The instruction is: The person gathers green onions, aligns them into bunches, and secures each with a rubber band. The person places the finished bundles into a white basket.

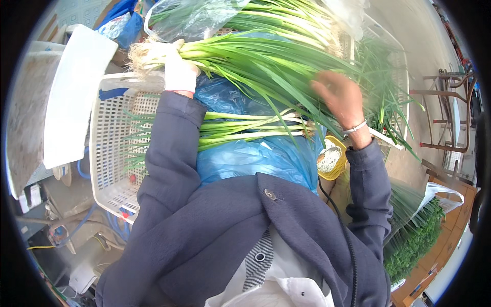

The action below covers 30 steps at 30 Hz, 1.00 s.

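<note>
My left hand point(178, 73), in a white glove, grips a thick bunch of green garlic point(238, 55) just above its hairy roots. The long flat leaves stretch across to the right. Bare and blurred, my right hand point(341, 96) is at the leafy end of that bunch; whether its fingers close on any leaves is unclear. Below the bunch, several loose green garlic stalks point(245, 128) lie over blue plastic sheeting point(249, 161) on my lap, roots to the right. My left sleeve hides part of them.
A white perforated crate point(111, 153) stands at left, beside a white board point(78, 92). More green garlic point(284, 19) lies ahead under clear plastic. A second crate point(402, 76) at right holds leaves. By my right forearm are a yellow basket point(339, 169) with white string point(330, 155) and bundled greens point(414, 238).
</note>
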### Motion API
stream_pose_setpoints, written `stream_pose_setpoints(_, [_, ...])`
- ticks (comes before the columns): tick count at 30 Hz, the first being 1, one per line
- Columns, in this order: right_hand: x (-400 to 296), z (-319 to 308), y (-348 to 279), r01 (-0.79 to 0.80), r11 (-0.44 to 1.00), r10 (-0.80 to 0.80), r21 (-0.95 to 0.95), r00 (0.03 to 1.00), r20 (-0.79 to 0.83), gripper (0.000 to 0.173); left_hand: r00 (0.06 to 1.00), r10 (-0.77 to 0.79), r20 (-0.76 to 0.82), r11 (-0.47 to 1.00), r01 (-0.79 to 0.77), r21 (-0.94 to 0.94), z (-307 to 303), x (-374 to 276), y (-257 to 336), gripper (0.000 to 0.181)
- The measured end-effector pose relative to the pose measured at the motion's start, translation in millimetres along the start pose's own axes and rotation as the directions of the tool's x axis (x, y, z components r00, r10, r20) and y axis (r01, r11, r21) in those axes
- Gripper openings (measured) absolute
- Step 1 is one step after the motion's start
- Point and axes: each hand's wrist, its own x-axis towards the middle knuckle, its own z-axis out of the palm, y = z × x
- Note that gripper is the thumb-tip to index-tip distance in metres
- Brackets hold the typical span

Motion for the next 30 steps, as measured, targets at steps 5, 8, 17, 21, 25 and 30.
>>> stream_pose_setpoints(5, [9.5, 17.7, 11.7, 0.198, 0.979, -0.201, -0.044, 0.975, -0.098, 0.012, 1.000, -0.007, -0.008, 1.000, 0.007, -0.002, -10.5, 16.0, 0.4, 0.024])
stream_pose_setpoints(8, [12.8, 16.6, 15.4, 0.203, 0.976, -0.206, -0.078, 0.978, -0.034, 0.013, 1.000, -0.018, 0.001, 1.000, 0.018, 0.020, -4.8, 7.2, -0.7, 0.028])
stream_pose_setpoints(17, [14.0, -64.1, 100.5, 0.093, 0.994, -0.105, -0.049, 0.887, -0.449, 0.018, 0.987, -0.056, -0.150, 0.994, 0.069, 0.085, -29.0, 33.9, 12.2, 0.030])
stream_pose_setpoints(21, [-7.3, -115.0, 132.8, -0.322, 0.675, -0.017, -0.664, 0.893, -0.450, 0.023, 0.977, -0.022, -0.212, 0.986, 0.056, 0.156, -42.6, 51.2, 13.8, 0.031])
stream_pose_setpoints(25, [-4.5, -84.0, 133.9, 0.029, 0.942, -0.215, -0.335, 0.819, -0.531, 0.019, 0.961, -0.033, -0.275, 0.986, 0.076, 0.147, -36.2, 43.5, 20.1, 0.030])
stream_pose_setpoints(30, [1.3, -48.3, 62.6, 0.188, 0.967, -0.245, -0.172, 0.868, -0.432, 0.009, 0.950, -0.082, -0.301, 0.990, 0.112, 0.083, -36.8, 47.9, 23.6, 0.029])
